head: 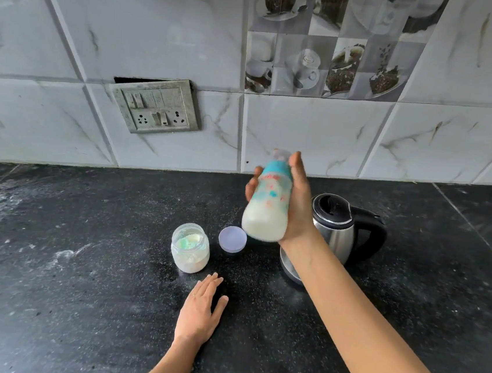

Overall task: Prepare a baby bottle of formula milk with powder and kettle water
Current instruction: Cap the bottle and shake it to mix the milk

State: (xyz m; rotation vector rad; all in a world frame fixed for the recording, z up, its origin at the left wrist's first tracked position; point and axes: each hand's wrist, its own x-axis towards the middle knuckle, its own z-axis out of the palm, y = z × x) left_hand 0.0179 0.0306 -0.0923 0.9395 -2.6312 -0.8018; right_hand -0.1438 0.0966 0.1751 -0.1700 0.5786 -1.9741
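Black speckled countertop (76, 290) against a marbled tile wall with a switch plate (157, 105). Right hand (296, 203) is wrapped around the baby bottle (267, 202), holding it in the air above the counter, in front of the kettle (340, 226). Bottle's long axis is tilted: base toward the camera and down, teal collar and capped top pointing up and away toward the wall. Milky liquid fills the lower part; the bottle looks motion-blurred, so my read is that mixing by shaking is underway and the task is near its end. Bottle sits inside the right palm, fingers curled round the far side, thumb side to the right. Left hand (200, 310) lies flat on the counter, fingers spread, holding nothing, well below and left of the bottle. Open powder jar (190, 252) stands just beyond the left fingertips, with its lid (232, 239) beside it. Setting the bottle down would belong to the right hand; bare counter near the lid looks the closest spot.
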